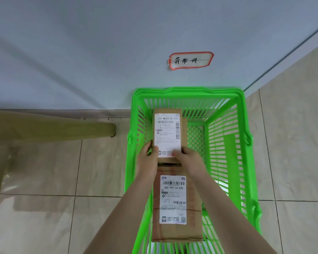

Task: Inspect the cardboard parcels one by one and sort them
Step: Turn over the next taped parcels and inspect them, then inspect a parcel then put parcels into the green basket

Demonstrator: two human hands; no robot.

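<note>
Both hands were on the far parcel (168, 132), gripping its near end. The left hand (147, 158) had its thumb on top at the shipping label's lower left corner, with its fingers curled round the left edge. The right hand (190, 160) had its thumb on the label's lower right corner, and its fingers were hidden behind the box.

That parcel was over the back half of the green plastic basket (187, 90). Whether it rested on the mesh floor or was held just above it could not be told.

The near parcel (174, 198) lay flat between the forearms, label up, with its front end near the bottom of the frame.

On the wall, a red-bordered tag (191, 60) carried handwriting. At left a tan shape (44, 129) was blurred and cut off.
</note>
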